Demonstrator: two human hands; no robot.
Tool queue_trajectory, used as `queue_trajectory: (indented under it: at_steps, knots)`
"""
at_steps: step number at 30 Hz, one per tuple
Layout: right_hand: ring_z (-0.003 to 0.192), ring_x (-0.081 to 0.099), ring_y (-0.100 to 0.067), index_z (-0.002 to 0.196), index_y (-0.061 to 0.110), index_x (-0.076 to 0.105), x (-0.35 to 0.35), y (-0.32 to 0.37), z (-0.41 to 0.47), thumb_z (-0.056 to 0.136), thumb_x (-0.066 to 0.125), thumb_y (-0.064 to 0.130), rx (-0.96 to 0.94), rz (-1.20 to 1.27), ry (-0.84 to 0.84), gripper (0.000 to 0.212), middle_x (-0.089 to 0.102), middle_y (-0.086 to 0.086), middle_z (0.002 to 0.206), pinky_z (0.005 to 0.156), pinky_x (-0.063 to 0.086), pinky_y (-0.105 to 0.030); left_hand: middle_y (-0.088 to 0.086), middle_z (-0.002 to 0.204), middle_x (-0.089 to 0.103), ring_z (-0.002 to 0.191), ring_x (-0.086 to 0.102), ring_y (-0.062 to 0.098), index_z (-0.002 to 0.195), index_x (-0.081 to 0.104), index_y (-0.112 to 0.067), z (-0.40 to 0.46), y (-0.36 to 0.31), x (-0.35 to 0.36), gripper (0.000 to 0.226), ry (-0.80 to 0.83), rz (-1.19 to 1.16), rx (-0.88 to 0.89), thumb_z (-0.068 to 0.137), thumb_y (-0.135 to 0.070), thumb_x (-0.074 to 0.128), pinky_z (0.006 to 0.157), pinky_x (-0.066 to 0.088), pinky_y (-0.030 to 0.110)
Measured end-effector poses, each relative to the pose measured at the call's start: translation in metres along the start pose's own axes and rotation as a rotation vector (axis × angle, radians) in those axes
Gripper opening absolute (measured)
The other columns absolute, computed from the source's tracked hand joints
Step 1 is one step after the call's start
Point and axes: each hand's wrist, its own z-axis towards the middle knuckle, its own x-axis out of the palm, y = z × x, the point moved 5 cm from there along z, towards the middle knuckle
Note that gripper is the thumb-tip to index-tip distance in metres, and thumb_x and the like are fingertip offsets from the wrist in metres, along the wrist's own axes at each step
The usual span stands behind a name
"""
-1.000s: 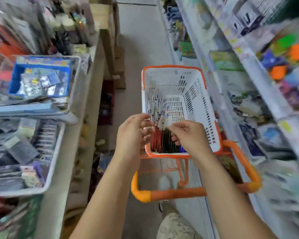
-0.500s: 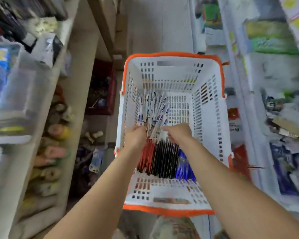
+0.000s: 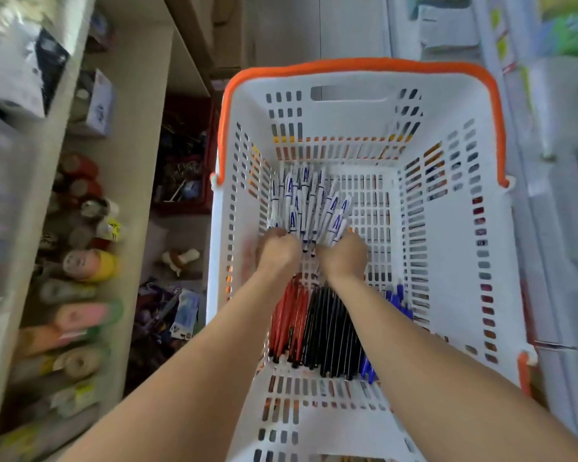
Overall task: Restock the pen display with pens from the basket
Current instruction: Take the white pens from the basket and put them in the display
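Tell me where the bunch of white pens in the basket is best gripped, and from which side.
Probably at the near ends, from above and the person's side: the white pens fan out toward the basket's far wall and converge near, where the left hand and right hand already close round them.

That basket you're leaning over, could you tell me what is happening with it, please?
A person has both hands down inside a white basket with an orange rim. The left hand and right hand together grip a fanned bundle of white pens with blue print. Below the forearms, red pens, black pens and blue pens lie in rows on the basket floor. Store shelves stand on both sides.
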Motion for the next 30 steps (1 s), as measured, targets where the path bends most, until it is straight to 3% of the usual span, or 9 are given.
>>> queue_trajectory:
  at_steps: [3, 5, 8, 10, 12, 16, 21, 26, 30]
  knots:
    - [0.063, 0.059, -0.019, 0.104, 0.004, 0.063, -0.014, 0.013, 0.015, 0.095, 0.064, 0.010, -0.060, 0.027, -0.020, 0.011, 0.057, -0.002, 0.080, 0.059, 0.045, -0.030, 0.002, 0.112, 0.063, 0.091, 0.062, 0.016, 0.141, 0.051, -0.021, 0.004, -0.002, -0.002, 0.042, 0.002, -0.034, 0.004, 0.100, -0.014, 0.043, 0.071, 0.053, 0.028]
    - [0.066, 0.056, -0.019, 0.099, 0.004, 0.059, -0.015, 0.022, 0.030, 0.098, 0.059, 0.014, -0.068, 0.014, -0.010, 0.011, 0.057, -0.002, 0.079, 0.056, 0.041, -0.025, -0.001, 0.124, 0.060, 0.115, 0.060, 0.020, 0.141, 0.053, -0.025, 0.005, -0.003, -0.005, 0.042, -0.011, -0.007, 0.000, 0.101, -0.015, 0.044, 0.097, 0.052, 0.033]
    - [0.099, 0.063, -0.031, 0.134, -0.004, 0.045, -0.002, 0.039, 0.038, 0.098, 0.057, 0.041, 0.039, 0.044, 0.043, 0.058, 0.059, -0.015, 0.116, 0.079, 0.055, -0.038, -0.004, 0.137, 0.058, 0.125, 0.055, 0.022, 0.139, 0.055, -0.032, 0.011, -0.004, -0.007, 0.044, -0.035, 0.000, -0.008, 0.099, -0.020, 0.041, 0.110, 0.043, 0.035]
    - [0.125, 0.051, -0.039, 0.147, -0.004, 0.030, 0.009, 0.045, 0.038, 0.091, 0.065, 0.053, 0.080, -0.003, 0.051, 0.087, 0.039, -0.023, 0.145, 0.101, 0.050, -0.049, -0.004, 0.134, 0.059, 0.123, 0.059, 0.023, 0.138, 0.056, -0.032, 0.009, -0.004, -0.008, 0.043, -0.045, -0.036, -0.036, 0.100, -0.020, 0.041, 0.106, 0.048, 0.038]
    - [0.137, 0.038, -0.042, 0.149, -0.005, 0.024, 0.017, 0.048, 0.035, 0.085, 0.073, 0.055, 0.083, -0.070, 0.023, 0.100, 0.030, -0.025, 0.151, 0.109, 0.042, -0.050, -0.003, 0.136, 0.056, 0.126, 0.056, 0.022, 0.138, 0.057, -0.034, 0.008, -0.005, -0.012, 0.042, -0.055, -0.022, -0.033, 0.101, -0.022, 0.040, 0.108, 0.046, 0.038]
    - [0.133, 0.039, -0.042, 0.141, -0.005, 0.028, 0.022, 0.053, 0.033, 0.086, 0.073, 0.048, 0.072, -0.085, -0.045, 0.089, 0.033, -0.023, 0.146, 0.101, 0.042, -0.045, 0.000, 0.140, 0.047, 0.126, 0.056, 0.027, 0.138, 0.059, -0.029, 0.011, -0.005, -0.013, 0.043, -0.054, -0.057, -0.067, 0.100, -0.019, 0.041, 0.108, 0.045, 0.038]
    - [0.121, 0.052, -0.040, 0.143, -0.004, 0.026, 0.020, 0.058, 0.038, 0.080, 0.081, 0.043, 0.060, -0.147, -0.091, 0.095, 0.037, -0.021, 0.141, 0.083, 0.048, -0.039, -0.009, 0.091, 0.051, 0.111, 0.064, 0.028, 0.128, 0.062, -0.024, 0.006, -0.002, -0.012, 0.038, 0.002, -0.112, -0.047, 0.098, -0.013, 0.042, 0.099, 0.052, 0.036]
    - [0.112, 0.062, -0.042, 0.140, -0.002, 0.032, 0.006, 0.054, 0.048, 0.088, 0.077, 0.028, 0.053, -0.080, -0.168, 0.075, 0.046, -0.022, 0.137, 0.082, 0.054, -0.042, 0.007, 0.102, 0.070, 0.097, 0.069, 0.029, 0.097, 0.063, -0.018, 0.014, -0.001, -0.011, 0.024, -0.003, -0.127, -0.081, 0.094, -0.009, 0.041, 0.079, 0.051, 0.027]
    - [0.114, 0.063, -0.039, 0.136, -0.002, 0.039, 0.000, 0.052, 0.055, 0.085, 0.080, 0.027, 0.076, -0.056, -0.190, 0.072, 0.055, -0.020, 0.134, 0.080, 0.052, -0.038, 0.012, 0.105, 0.074, 0.095, 0.070, 0.028, 0.112, 0.069, -0.013, 0.014, -0.002, -0.009, 0.031, -0.012, -0.184, -0.070, 0.094, -0.014, 0.044, 0.075, 0.052, 0.028]
